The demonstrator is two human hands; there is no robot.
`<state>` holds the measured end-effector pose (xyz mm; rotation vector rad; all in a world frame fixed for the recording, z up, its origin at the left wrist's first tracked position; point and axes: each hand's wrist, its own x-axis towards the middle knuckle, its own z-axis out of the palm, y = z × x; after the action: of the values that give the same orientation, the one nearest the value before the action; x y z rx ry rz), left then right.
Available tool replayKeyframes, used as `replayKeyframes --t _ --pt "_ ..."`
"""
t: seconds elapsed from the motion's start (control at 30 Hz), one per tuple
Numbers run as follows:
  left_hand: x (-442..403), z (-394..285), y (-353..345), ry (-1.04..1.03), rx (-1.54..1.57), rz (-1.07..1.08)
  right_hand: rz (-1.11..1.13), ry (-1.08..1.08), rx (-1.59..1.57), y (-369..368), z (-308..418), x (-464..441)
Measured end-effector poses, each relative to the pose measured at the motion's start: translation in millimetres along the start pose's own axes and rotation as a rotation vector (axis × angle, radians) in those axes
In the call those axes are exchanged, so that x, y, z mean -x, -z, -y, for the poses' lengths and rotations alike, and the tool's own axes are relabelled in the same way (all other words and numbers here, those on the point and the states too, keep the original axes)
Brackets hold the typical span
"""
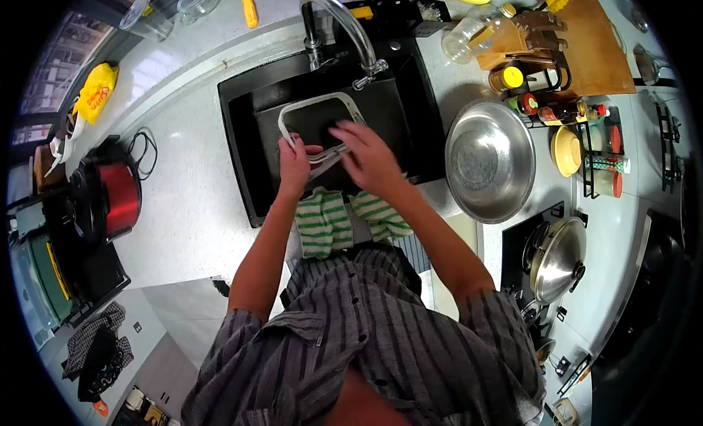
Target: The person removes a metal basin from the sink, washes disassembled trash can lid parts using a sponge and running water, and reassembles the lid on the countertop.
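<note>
Now the left hand [295, 167] holds a pale frame [313, 101].

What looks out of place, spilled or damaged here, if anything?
Nothing clearly stands out: I see no spill or breakage. The pale-rimmed container in the left hand shows no damage, though partly hidden. Only the black cord looks slightly untidy, lying loosely on the counter beside the red cooker.
</note>
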<state>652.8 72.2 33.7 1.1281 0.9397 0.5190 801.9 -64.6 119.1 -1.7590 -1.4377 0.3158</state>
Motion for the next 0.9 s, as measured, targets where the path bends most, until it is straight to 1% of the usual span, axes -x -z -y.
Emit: replayKeyframes --t 0.07,0.1,0.13,0.17,0.23,0.27,0.33,0.43,0.47,0.57,0.6,0.67,0.7,0.77,0.8,0.83,0.9 --pt "-4 26 -5 -0.193 -0.319 -0.067 -0.111 0.127 0.15 -29 -4 -65" --pt "-3 30 -9 -0.297 -0.474 -0.101 -0.151 0.076 0.261 -44 -11 -93" --pt "13 -2 -26 -0.045 -0.207 -0.026 -0.199 -0.008 0.45 -62 -25 -115" --pt "16 -4 -29 -0.043 -0.228 -0.02 -0.275 -0.093 0.519 -76 -41 -132" --pt "19 -9 -31 -0.04 -0.273 -0.012 -0.215 -0.212 0.592 -96 -67 -149" --pt "21 -11 -36 -0.035 -0.183 -0.027 -0.171 -0.238 0.57 -100 -73 -150" --pt "21 -7 -37 0.016 -0.127 -0.037 -0.081 -0.295 0.524 -96 -66 -147" --pt "17 -1 -39 0.104 0.014 -0.032 0.051 -0.323 0.444 -85 -58 -136" --pt "15 0 -40 0.136 0.07 -0.024 -0.015 -0.237 0.54 -90 -61 -128" --pt "5 13 -37 0.066 -0.169 -0.022 -0.172 -0.112 0.526 -82 -46 -108" --pt "-6 30 -35 -0.042 -0.114 0.02 -0.153 -0.047 0.548 -82 -37 -95" --pt "-18 67 -30 -0.236 -0.004 0.099 -0.133 -0.042 0.33 -60 -5 -51" --pt "-20 62 -34 -0.161 0.023 0.093 -0.123 -0.022 0.223 -43 5 -35" --pt "-18 36 -37 -0.011 0.065 0.074 -0.195 -0.121 0.243 -26 -8 0" --pt "-8 18 -42 0.041 0.203 0.076 -0.216 -0.192 0.232 -18 -20 11" --pt "0 5 -45 0.032 0.165 0.067 -0.237 -0.268 0.216 -11 -30 22" --pt "10 -10 -45 0.014 0.078 0.046 -0.195 -0.367 0.14 6 -51 26"
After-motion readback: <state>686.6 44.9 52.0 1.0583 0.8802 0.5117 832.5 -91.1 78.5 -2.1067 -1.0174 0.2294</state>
